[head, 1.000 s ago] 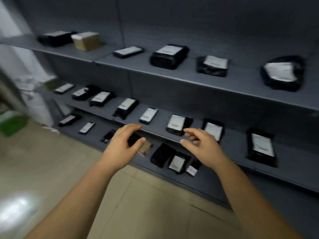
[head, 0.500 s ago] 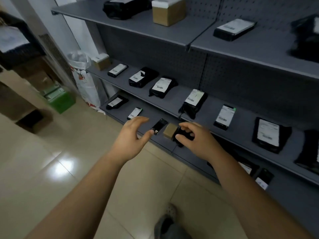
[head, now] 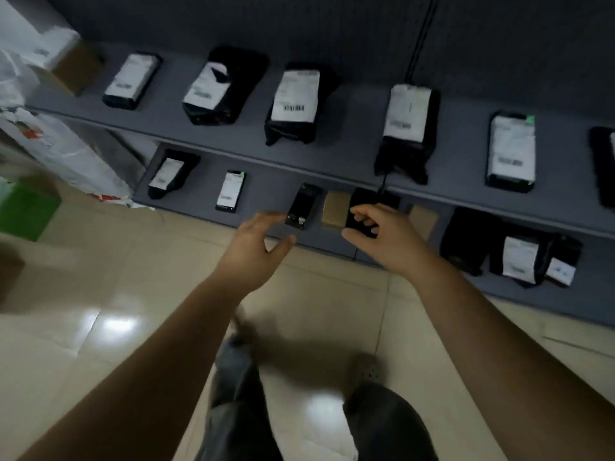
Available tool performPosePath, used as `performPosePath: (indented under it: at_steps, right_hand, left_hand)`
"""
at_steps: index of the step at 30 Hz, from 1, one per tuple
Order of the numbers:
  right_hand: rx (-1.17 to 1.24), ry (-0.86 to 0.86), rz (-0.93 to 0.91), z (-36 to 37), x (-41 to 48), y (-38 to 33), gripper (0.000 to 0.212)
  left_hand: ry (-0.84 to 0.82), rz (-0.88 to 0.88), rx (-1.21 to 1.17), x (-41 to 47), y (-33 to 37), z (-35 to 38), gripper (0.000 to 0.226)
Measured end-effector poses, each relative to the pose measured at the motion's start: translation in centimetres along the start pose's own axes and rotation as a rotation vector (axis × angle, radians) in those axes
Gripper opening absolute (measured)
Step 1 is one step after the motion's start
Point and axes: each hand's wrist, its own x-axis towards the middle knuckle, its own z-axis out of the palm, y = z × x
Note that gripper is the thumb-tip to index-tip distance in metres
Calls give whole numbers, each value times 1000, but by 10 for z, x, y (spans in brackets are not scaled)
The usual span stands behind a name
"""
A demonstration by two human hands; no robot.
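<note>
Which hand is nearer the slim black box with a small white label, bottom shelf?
Left. The left hand reaches beside the slim black box; the right hand is beyond the tan cardboard box, over a black packet.

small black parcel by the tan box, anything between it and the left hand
Nothing visible. The left hand is open just short of the small black parcel; the tan box lies on its far side.

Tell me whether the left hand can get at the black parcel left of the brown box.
Probably yes. The left hand is open, its fingertips just short of the black parcel at the front edge of the bottom shelf, nothing between.
</note>
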Motion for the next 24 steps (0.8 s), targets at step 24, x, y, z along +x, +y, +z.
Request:
performPosePath:
  at_steps: [24]
  right_hand:
    - [-57,257,310,348,312,211,49]
  left_hand:
    - [-274,108,76,301,-399,253,57]
